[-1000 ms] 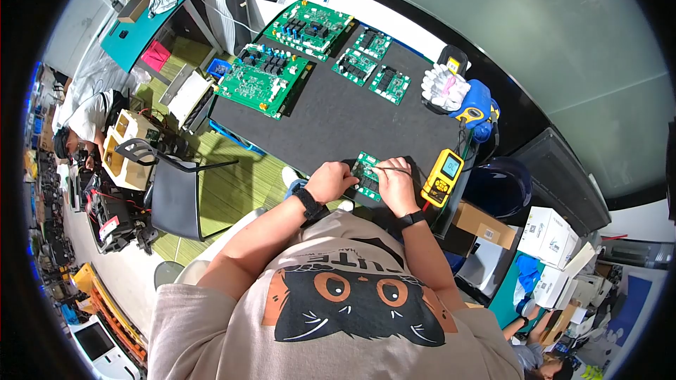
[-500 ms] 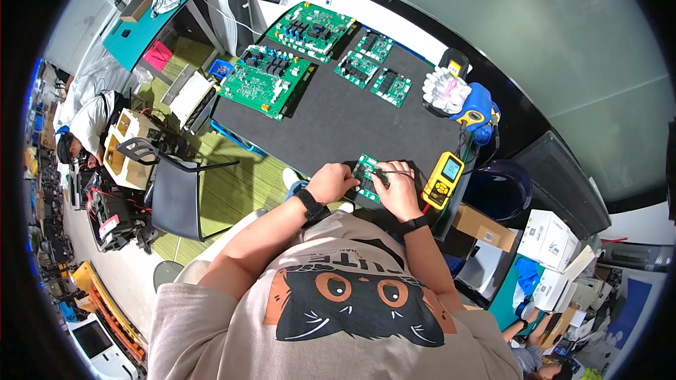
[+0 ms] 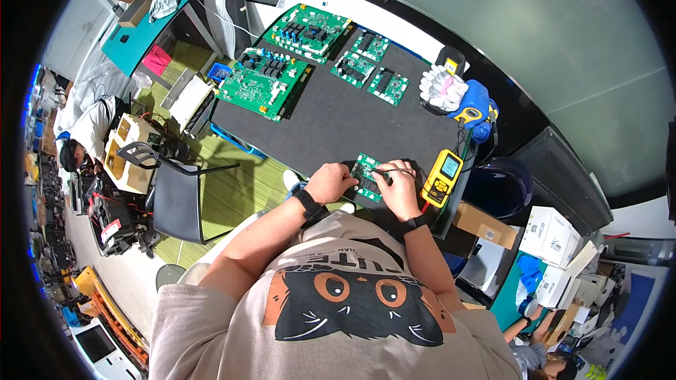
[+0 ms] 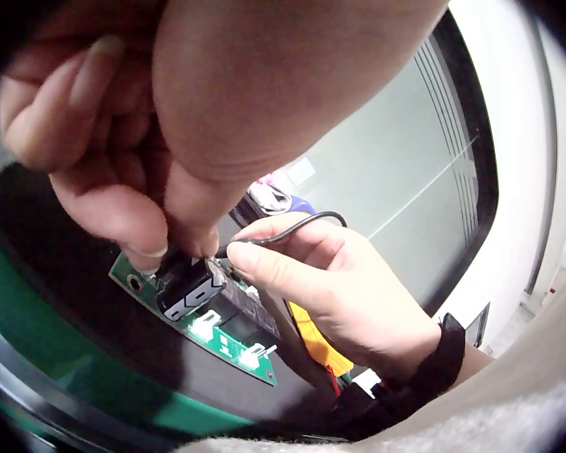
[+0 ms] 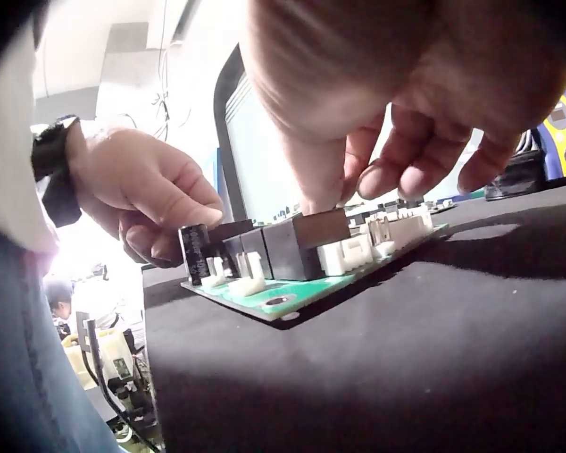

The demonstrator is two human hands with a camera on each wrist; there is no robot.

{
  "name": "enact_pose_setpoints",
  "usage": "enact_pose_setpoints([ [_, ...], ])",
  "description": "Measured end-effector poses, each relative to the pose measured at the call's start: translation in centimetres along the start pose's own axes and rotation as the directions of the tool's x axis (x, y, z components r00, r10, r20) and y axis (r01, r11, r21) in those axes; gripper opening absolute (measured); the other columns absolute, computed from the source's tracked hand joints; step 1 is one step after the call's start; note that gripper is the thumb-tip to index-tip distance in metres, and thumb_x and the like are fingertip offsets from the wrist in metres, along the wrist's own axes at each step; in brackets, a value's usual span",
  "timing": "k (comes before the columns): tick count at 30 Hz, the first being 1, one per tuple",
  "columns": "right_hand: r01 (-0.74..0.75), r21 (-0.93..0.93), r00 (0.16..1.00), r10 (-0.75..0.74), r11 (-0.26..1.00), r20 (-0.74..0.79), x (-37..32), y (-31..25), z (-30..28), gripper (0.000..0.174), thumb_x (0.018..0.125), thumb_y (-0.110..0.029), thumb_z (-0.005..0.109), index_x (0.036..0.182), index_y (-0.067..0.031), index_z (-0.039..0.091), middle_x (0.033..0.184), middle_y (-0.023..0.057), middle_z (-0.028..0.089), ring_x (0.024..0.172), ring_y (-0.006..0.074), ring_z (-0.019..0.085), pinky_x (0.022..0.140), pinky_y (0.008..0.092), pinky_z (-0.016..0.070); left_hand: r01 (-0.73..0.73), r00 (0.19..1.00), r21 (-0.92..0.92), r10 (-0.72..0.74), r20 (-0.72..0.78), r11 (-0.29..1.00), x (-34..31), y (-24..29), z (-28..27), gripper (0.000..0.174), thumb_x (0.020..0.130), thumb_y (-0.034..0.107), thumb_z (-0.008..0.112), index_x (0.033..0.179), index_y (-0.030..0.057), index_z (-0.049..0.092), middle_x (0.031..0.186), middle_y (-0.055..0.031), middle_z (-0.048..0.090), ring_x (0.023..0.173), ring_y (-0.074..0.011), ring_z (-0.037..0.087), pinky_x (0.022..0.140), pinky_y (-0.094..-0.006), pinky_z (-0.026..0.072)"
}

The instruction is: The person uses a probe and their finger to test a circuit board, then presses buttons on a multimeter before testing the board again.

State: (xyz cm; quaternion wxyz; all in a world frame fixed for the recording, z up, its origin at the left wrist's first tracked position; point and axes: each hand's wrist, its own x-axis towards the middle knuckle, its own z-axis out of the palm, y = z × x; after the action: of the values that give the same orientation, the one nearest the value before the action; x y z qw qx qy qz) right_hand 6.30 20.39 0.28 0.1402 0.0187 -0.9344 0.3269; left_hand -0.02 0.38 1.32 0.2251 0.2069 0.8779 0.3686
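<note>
A small green circuit board (image 3: 366, 162) lies at the near edge of the dark mat, between the two hands. At its left side, my left hand (image 3: 328, 184) grips the board's edge with thumb and curled fingers, close by a black cylindrical capacitor (image 5: 194, 257). My right hand (image 3: 400, 191) reaches over the board from the right. Between its thumb and fingers it pinches a thin black test lead (image 4: 323, 216), which loops up behind the hand. The lead's tip is hidden among the fingers and components. Black relay blocks (image 5: 292, 247) and white connectors (image 5: 347, 255) stand on the board.
Right of the right hand is a yellow multimeter (image 3: 442, 179). Three small boards (image 3: 389, 85) and two large green boards (image 3: 264, 79) occupy the far part of the mat (image 3: 331, 116). White gloves (image 3: 445, 89) and a blue device (image 3: 477, 105) sit at the far right.
Over the last second the right hand has shifted slightly on the board, its thumb coming lower over the components. The left hand keeps its place at the board's left edge.
</note>
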Motion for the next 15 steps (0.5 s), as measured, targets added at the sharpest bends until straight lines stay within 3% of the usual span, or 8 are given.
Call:
enact_pose_setpoints([
  [15, 0.053, -0.094, 0.998, -0.056, 0.994, -0.027, 0.02, -0.27, 0.28, 0.012, 0.083, -0.018, 0.069, 0.085, -0.0062, 0.068, 0.087, 0.0077, 0.065, 0.090, 0.0276, 0.060, 0.084, 0.0394, 0.0422, 0.002, 1.000, 0.016, -0.001, -0.007, 1.000, -0.07, -0.03, 0.14, 0.029, 0.081, 0.028, 0.072, 0.078, -0.0006, 0.069, 0.075, -0.0218, 0.066, 0.074, -0.0387, 0.066, 0.069, -0.0442, 0.0521],
])
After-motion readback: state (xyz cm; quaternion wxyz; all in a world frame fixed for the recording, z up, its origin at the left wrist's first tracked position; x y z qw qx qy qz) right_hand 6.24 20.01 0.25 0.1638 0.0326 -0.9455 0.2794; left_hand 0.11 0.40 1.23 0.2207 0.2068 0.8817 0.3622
